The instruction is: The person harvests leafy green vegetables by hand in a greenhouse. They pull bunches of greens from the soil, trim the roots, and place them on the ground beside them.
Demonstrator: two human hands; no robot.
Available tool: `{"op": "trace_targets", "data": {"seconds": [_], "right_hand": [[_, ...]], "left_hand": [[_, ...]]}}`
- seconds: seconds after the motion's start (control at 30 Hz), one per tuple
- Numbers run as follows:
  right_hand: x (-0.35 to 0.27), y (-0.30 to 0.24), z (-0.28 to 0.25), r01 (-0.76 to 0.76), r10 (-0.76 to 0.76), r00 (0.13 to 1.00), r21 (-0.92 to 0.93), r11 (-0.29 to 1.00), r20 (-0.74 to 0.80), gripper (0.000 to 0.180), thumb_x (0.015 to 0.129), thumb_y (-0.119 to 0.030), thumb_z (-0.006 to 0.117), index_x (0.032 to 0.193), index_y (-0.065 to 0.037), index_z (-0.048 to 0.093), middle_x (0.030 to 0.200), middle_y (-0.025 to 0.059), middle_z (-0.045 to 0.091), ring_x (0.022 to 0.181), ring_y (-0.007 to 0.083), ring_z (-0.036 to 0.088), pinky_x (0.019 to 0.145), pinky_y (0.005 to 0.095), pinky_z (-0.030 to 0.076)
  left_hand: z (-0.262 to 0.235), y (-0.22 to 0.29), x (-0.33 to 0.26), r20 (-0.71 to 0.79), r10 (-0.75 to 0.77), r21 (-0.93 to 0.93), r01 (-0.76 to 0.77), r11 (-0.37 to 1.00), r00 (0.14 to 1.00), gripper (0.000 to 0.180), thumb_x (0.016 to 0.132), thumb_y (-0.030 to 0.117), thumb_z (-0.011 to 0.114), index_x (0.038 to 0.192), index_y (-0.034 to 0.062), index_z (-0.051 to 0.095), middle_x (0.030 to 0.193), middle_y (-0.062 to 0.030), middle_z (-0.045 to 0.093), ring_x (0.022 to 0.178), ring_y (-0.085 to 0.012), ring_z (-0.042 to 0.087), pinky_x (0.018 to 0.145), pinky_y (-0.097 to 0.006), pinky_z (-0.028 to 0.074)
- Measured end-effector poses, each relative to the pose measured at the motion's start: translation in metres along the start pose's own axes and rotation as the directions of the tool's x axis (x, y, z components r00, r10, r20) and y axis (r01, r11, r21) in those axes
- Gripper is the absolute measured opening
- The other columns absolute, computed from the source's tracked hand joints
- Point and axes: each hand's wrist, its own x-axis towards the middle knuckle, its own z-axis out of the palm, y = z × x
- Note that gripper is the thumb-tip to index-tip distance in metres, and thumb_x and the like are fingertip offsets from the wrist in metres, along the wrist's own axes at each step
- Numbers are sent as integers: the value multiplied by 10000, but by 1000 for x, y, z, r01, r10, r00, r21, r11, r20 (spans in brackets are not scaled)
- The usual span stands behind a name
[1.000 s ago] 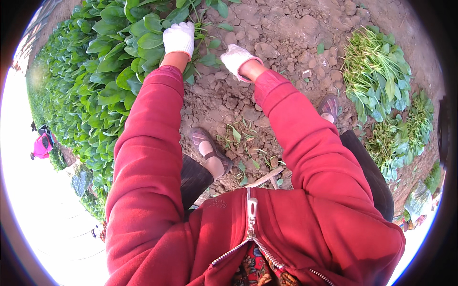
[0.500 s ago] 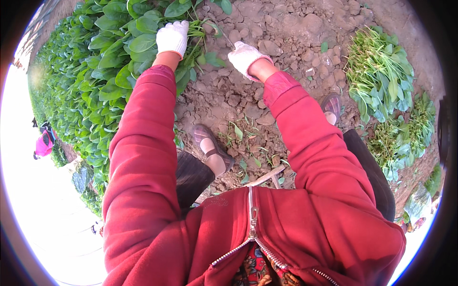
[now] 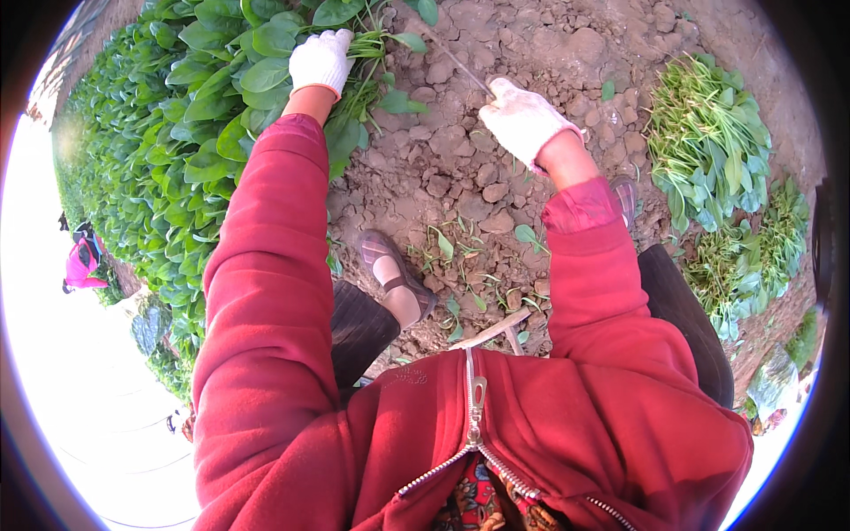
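A bunch of leafy green plants (image 3: pixel 367 53) stands at the edge of the crop row, on clumpy bare soil (image 3: pixel 460 168). The left hand (image 3: pixel 320 60), gloved white, arm stretched forward, has its grip closed around their stems. The right hand (image 3: pixel 524 119), gloved too, is raised above the soil, fist closed on a thin blade (image 3: pixel 456 60) that points toward the bunch.

1. We see white knit cloth gloves on the left hand (image 3: pixel 320 60) and the right hand (image 3: pixel 526 119).
2. We see a soft, matt red cloth jacket (image 3: pixel 567 425) with a shiny metal zipper (image 3: pixel 475 416).
3. The soil (image 3: pixel 460 168) looks dry, rough and lumpy.
4. The leaves (image 3: pixel 177 133) at upper left look smooth and a bit glossy.
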Motion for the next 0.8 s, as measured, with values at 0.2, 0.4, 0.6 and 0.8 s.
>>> {"op": "trace_targets", "data": {"seconds": [0.2, 0.4, 0.6, 0.8], "right_hand": [[-18, -16, 28, -94, 96, 946, 23, 995, -310, 329, 989, -283, 539, 1156, 1, 554, 927, 269, 703, 920, 436, 692, 812, 540, 545], [-6, -18, 78, -54, 132, 934, 233, 971, -333, 332, 983, -291, 552, 1165, -16, 513, 900, 270, 699, 857, 464, 687, 772, 559, 544], [15, -24, 95, -104, 185, 956, 327, 939, -228, 328, 989, -296, 531, 1142, -7, 510, 943, 299, 690, 922, 475, 677, 825, 574, 522], [40, -39, 102, -40, 139, 953, 342, 939, -269, 315, 991, -277, 535, 1140, -1, 514, 917, 288, 699, 919, 465, 686, 819, 566, 527]], "left_hand": [[0, 1, 3, 32, -36, -10, 36, 999, 999, 469, 859, 401, 747, 1273, 224, 618, 1146, -71, 699, 1046, -282, 678, 881, -418, 565], [4, 2, -8, -62, 20, 7, -19, 1000, 998, 455, 855, 401, 746, 1257, 227, 626, 1120, -59, 706, 1035, -278, 681, 874, -418, 566], [14, -11, -9, 18, -136, -257, 136, 957, 991, 461, 855, 385, 724, 1280, 224, 646, 1162, -107, 720, 1056, -323, 682, 913, -442, 546], [26, -38, -11, 207, -241, -481, 313, 819, 948, 627, 823, 465, 715, 1349, 138, 620, 1230, -192, 695, 1139, -364, 654, 987, -433, 507]]}}
